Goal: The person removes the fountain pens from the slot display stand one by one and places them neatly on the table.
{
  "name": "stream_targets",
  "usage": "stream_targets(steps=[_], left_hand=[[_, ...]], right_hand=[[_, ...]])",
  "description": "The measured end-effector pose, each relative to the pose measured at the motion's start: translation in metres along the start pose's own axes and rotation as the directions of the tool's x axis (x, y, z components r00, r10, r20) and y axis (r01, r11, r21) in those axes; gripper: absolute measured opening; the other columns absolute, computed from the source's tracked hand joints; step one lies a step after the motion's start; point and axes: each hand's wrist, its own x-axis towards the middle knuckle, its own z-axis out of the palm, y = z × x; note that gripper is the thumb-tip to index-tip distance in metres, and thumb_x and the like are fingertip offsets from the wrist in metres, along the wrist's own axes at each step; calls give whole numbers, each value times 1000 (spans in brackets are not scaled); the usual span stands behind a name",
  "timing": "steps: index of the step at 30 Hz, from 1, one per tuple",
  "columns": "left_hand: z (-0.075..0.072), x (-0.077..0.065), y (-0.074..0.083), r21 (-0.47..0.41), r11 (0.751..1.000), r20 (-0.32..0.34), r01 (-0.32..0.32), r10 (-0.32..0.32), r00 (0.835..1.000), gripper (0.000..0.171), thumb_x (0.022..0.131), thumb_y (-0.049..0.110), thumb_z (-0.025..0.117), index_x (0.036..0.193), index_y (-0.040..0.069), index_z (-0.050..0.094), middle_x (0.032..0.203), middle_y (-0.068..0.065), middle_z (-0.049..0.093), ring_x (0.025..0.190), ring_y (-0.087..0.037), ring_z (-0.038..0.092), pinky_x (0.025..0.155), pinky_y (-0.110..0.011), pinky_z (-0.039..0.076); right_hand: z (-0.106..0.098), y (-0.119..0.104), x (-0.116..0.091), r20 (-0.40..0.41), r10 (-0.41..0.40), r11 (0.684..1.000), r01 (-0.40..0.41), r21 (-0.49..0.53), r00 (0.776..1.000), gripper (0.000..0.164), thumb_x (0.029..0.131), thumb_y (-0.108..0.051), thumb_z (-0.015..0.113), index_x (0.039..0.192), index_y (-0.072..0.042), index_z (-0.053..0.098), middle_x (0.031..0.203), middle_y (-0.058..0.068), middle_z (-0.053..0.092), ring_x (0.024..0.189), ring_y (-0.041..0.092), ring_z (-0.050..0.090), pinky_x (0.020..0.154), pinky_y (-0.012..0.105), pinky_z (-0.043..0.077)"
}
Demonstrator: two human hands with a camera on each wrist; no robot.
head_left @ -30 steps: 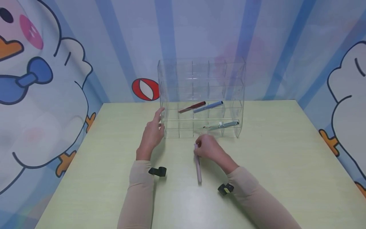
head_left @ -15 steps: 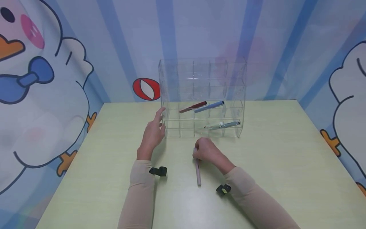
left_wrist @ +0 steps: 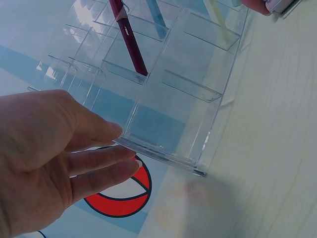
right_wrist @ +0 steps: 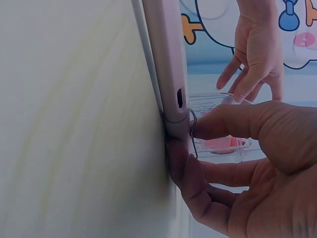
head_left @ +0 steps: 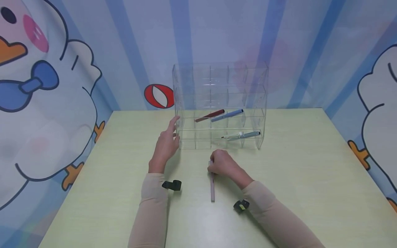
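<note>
A pale pink pen point(head_left: 212, 191) lies lengthwise on the table in front of a clear acrylic organizer point(head_left: 187, 130). My right hand point(head_left: 224, 163) pinches the pen near its far end. In the right wrist view, thumb and fingers close round the pen point(right_wrist: 168, 59) beside its wire clip, with its body right along the tabletop. My left hand point(head_left: 165, 146) touches the organizer's left side, fingers mostly straight. In the left wrist view, the thumb of my left hand point(left_wrist: 64, 153) meets the organizer's edge.
Within the organizer's lower rows lie a dark red pen point(head_left: 209, 116), a blue pen point(head_left: 227, 115) and a grey-green pen point(head_left: 248, 135). Behind it hangs a blue striped cartoon backdrop point(head_left: 217, 31). The pale wooden table point(head_left: 310, 172) extends to both sides.
My right hand has drawn slightly toward me and left with the pen, whose near end has swung a little left. My left hand stays at the organizer's side.
</note>
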Motion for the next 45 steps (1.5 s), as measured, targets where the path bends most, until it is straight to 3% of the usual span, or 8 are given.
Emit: stream_targets(steps=[26, 30, 37, 45], left_hand=[[0, 0, 0, 7, 1000, -15, -20, 20, 1000, 75, 97, 0, 61, 157, 25, 24, 147, -20, 50, 117, -38, 63, 89, -49, 54], [1, 0, -1, -1, 1000, -19, -25, 25, 999, 74, 96, -1, 61, 157, 23, 24, 146, -20, 50, 117, -39, 63, 89, -49, 54], [3, 1, -2, 2, 1000, -22, -13, 13, 1000, 75, 96, 0, 61, 157, 23, 24, 147, -19, 50, 117, -38, 63, 90, -49, 54], [2, 1, -1, 6, 1000, -20, -15, 15, 1000, 74, 97, 1, 61, 157, 25, 24, 147, -19, 51, 117, -37, 63, 89, -49, 54]], right_hand=[[3, 2, 4, 0, -43, 999, 43, 25, 999, 15, 77, -2, 77, 72, -1, 63, 66, 3, 53, 53, 11, 45, 47, 22, 36], [4, 2, 4, -10, -42, 999, 42, 7, 999, 14, 77, -2, 78, 75, -1, 64, 70, 6, 53, 57, 12, 46, 49, 23, 36], [5, 2, 3, -11, -42, 999, 42, -6, 999, 20, 77, -4, 79, 92, 6, 70, 86, 9, 55, 79, 20, 51, 58, 26, 43], [4, 2, 2, -10, -52, 999, 52, -11, 999, 17, 79, -6, 79, 89, 4, 69, 85, 9, 54, 77, 20, 50, 57, 26, 43]])
